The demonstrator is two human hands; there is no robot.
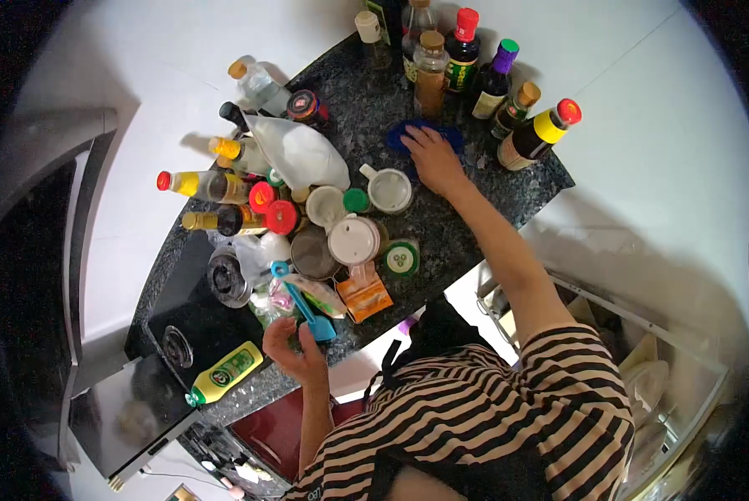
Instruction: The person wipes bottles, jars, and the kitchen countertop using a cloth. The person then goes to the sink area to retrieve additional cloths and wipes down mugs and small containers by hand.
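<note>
My right hand is stretched out over the dark speckled countertop, its fingers pressing on a bunched blue cloth. Part of the cloth is hidden beneath the hand. Close to it are a glass jar with a cork-coloured lid and a white mug. My left hand hovers at the front edge with fingers loosely curled and apart, nothing visible in it. Near its fingertips lies a light blue scoop. A yellow bottle with a green cap lies left of that hand.
Several sauce bottles line the back right. Crowded at the left are more bottles, a white bag, a white-lidded container, a green-lidded jar and an orange packet. A wire rack stands below right.
</note>
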